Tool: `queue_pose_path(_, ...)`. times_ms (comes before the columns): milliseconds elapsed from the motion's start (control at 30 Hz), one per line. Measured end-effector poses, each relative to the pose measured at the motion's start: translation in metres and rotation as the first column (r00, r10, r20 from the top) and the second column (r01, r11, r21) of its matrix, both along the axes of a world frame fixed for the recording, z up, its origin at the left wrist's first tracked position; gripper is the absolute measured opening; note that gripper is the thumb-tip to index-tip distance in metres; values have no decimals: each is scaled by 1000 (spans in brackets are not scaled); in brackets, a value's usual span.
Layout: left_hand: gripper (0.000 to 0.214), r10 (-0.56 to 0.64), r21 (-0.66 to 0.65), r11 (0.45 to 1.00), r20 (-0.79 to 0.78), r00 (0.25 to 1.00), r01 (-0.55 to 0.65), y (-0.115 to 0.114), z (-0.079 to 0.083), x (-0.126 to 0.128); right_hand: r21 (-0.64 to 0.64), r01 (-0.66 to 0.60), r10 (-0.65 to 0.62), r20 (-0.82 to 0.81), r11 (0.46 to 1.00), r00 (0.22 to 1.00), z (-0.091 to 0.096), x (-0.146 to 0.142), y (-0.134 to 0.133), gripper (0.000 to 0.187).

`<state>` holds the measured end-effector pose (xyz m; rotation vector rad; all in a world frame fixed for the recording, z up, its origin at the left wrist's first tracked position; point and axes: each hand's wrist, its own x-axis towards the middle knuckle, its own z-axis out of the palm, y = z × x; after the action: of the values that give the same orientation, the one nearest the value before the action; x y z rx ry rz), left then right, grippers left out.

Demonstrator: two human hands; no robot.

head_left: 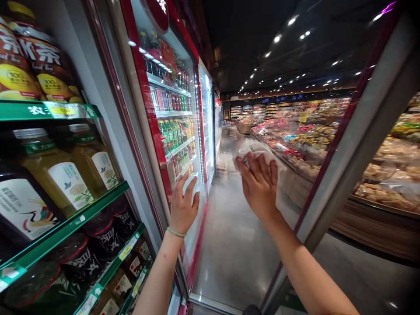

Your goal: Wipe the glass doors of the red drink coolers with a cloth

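My right hand [259,183] lies over a crumpled white cloth [278,164] against the glass door [223,236], its fingers bent over it. The cloth is thin and smeared by motion, and much of it is hidden behind the fingers. To the left, my left hand [184,203] is raised with its fingers apart and nothing in it. A pale green band circles that wrist. Whether the left fingertips touch the glass, I cannot tell. The door has a grey and dark red frame [331,162] and stands swung out from the drinks cooler.
Close on my left, cooler shelves [65,236] with green edges hold bottled drinks [70,175]. Through the glass shows another lit, red-framed cooler [177,113]. A long food display [383,192] with packaged goods runs along the right, beyond the shiny floor.
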<state>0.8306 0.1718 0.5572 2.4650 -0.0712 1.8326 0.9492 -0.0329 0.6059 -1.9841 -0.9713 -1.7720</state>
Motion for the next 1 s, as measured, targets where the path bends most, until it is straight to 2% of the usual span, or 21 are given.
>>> queue_pose_path(67,58,-24,5,1000,15,1000,24,-3,3,3,42,16,-17,17,999,1000,1,1,0,64)
queue_pose_path(200,61,-76,54,996,-5,997,76,-11,7,7,-176,14,-4,59,984,998,-9,2,-9,61)
queue_pose_path(267,61,-84,65,994,-7,996,85,-14,7,7,-115,47,-46,8,992,999,-16,5,-25,62)
queue_pose_path(367,60,-89,48,995,20,996,88,-19,5,8,122,130,-121,-82,984,989,-23,9,-49,69)
queue_pose_path(400,60,-94,45,995,24,995,93,-22,4,10,154,144,-131,-89,978,987,-23,10,-53,71)
queue_pose_path(433,59,-103,52,993,19,994,102,-25,4,11,138,146,-135,-88,980,987,-22,10,-55,73)
queue_pose_path(533,59,-133,114,984,-23,991,134,-38,5,18,-65,96,-100,-70,993,993,-15,9,-56,72)
queue_pose_path(567,59,-137,131,981,-34,990,140,-42,5,20,-98,83,-90,-76,992,993,-13,9,-57,71)
queue_pose_path(600,59,-139,137,980,-36,990,143,-45,5,22,-81,81,-88,-87,993,992,-12,10,-60,70)
queue_pose_path(667,58,-141,117,983,-24,990,143,-51,6,25,77,113,-104,-117,991,988,-15,12,-68,69)
queue_pose_path(733,57,-153,96,983,-18,988,154,-57,7,27,217,151,-123,-138,964,983,-24,11,-75,70)
queue_pose_path(800,57,-183,110,976,-32,983,186,-64,6,29,167,155,-133,-134,974,982,-31,9,-79,73)
queue_pose_path(900,56,-236,155,958,-48,971,241,-75,6,32,-30,138,-141,-124,990,982,-28,8,-87,76)
queue_pose_path(933,56,-247,159,955,-42,968,250,-79,6,33,-32,145,-148,-129,989,981,-25,8,-91,76)
queue_pose_path(1000,56,-256,152,954,-29,966,258,-84,5,36,64,173,-162,-146,983,976,-20,8,-98,75)
